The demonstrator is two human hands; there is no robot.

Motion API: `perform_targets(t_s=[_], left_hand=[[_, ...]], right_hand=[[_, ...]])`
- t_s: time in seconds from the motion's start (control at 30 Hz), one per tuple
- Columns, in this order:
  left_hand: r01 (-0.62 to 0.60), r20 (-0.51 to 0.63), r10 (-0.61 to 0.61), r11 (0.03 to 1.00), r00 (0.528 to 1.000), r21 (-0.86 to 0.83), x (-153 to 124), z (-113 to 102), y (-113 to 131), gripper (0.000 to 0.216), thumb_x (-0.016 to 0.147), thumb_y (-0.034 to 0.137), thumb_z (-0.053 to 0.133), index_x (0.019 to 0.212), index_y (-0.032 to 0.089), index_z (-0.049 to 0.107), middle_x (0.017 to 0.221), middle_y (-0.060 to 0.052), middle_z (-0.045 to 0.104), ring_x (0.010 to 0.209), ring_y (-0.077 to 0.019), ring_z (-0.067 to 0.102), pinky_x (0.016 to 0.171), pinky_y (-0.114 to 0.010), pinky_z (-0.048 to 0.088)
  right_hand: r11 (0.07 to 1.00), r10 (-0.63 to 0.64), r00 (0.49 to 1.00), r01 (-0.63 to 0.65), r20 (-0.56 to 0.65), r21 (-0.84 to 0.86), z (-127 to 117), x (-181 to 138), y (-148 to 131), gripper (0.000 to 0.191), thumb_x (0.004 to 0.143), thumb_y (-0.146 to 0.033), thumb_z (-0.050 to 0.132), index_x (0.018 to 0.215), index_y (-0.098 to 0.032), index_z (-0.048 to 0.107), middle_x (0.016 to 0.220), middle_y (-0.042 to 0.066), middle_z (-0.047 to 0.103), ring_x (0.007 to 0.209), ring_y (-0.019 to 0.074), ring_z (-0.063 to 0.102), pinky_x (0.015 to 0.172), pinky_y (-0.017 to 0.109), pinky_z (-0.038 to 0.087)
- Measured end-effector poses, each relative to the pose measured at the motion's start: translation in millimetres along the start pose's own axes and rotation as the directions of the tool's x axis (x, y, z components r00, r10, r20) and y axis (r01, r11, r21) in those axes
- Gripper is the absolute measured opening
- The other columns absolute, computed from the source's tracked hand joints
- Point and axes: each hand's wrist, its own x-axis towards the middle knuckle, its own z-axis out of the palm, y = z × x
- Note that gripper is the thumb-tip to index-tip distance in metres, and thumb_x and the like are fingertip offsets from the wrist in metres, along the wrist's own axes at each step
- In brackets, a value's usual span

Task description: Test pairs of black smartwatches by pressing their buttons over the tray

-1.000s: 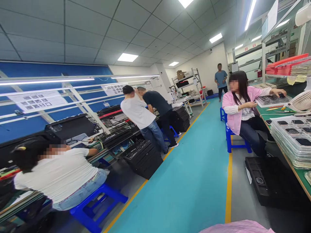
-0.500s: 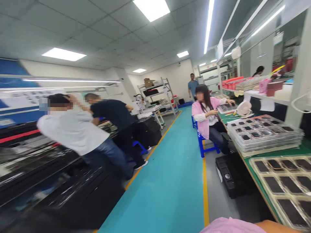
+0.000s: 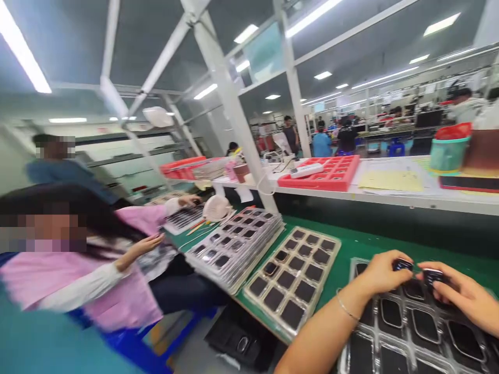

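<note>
Over a clear plastic tray (image 3: 403, 337) at the lower right, both my hands are raised close together. My left hand (image 3: 384, 272), with a thin bracelet at the wrist, pinches a small dark smartwatch case (image 3: 403, 264). A second dark smartwatch case (image 3: 432, 275) is between the thumb and fingers of my right hand (image 3: 463, 293). Rounded-square watch pieces with light rims sit in several pockets below; other pockets look plain black. To the left lies another tray (image 3: 290, 278) with black pockets, two of them holding watch pieces.
A tall stack of filled trays (image 3: 237, 249) stands further left on the green bench. Beside it a seated co-worker in pink (image 3: 89, 280) reaches to a tray. A shelf above the bench carries a red divided tray (image 3: 323, 174), papers and a green cup (image 3: 450, 150). A black box (image 3: 237, 337) is on the floor.
My view has swung right, from the aisle to the bench. Both my hands and the two watch cases now show; before, only a pink sleeve and part of an arm were visible.
</note>
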Motion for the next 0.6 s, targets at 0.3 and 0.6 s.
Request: perform_targets(t_s=[0.3,0.6], left_hand=[[-0.076,-0.008,0.075,0.995,0.997,-0.071,1,-3,-9,0.033,0.071,0.010,0.058,0.103,0.018,0.061,0.096,-0.005,0.065,0.086,-0.0166,0.060,0.081,-0.031,0.049],[-0.041,0.048,0.055,0.969,0.997,-0.244,3,-2,-5,0.044,0.065,-0.003,0.048,0.104,0.016,0.055,0.096,-0.005,0.064,0.094,-0.0168,0.060,0.083,-0.029,0.049]], right_hand=[[0.982,0.011,0.992,-0.035,0.124,0.187,3,2,-16,0.041,0.087,-0.035,0.048,0.125,-0.020,0.046,0.096,0.006,0.062,0.068,0.0157,0.055,0.064,0.031,0.048],[0.968,-0.028,0.993,-0.002,0.116,0.253,3,3,-20,0.049,0.076,-0.015,0.046,0.125,-0.021,0.045,0.102,0.006,0.060,0.071,0.0143,0.057,0.064,0.029,0.048]])
